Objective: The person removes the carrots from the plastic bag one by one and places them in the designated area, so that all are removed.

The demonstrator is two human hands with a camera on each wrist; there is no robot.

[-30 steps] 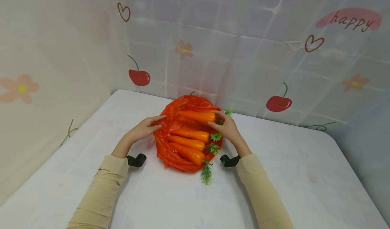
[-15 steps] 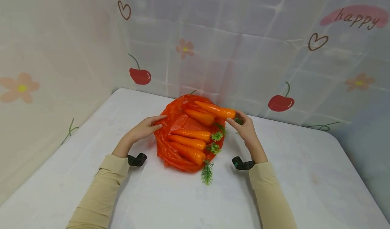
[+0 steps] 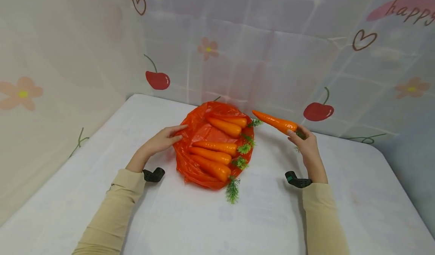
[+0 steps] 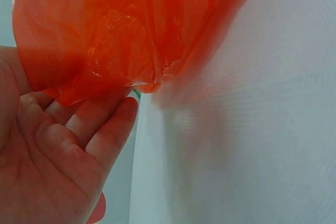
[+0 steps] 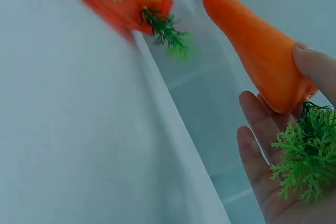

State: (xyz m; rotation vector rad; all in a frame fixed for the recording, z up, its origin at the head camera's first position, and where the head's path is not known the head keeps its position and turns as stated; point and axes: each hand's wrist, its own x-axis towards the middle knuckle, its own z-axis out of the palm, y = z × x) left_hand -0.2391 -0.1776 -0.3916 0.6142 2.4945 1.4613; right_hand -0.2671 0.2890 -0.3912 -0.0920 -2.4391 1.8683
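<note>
My right hand (image 3: 308, 145) pinches an orange carrot (image 3: 276, 122) by its thick leafy end, off to the right of the bag. In the right wrist view, the thumb presses on the carrot (image 5: 257, 45) and its green leaves (image 5: 307, 156) hang over the palm. My left hand (image 3: 161, 140) holds the left rim of an open red plastic bag (image 3: 200, 179). Through the thin film of the bag (image 4: 110, 40), some left fingers show in the left wrist view; the fingertips are partly hidden. Several carrots (image 3: 210, 156) lie in the bag, leafy ends towards the right.
A white-covered table (image 3: 258, 217) bears the bag. Behind and to the left stand printed curtains (image 3: 238, 59) with cherries and flowers. Green leaves (image 3: 232, 190) stick out over the bag's front right edge.
The right hand has drawn one carrot out of the bag and carried it to the right. Another carrot at the back of the bag now shows. The left hand stays at the rim.
</note>
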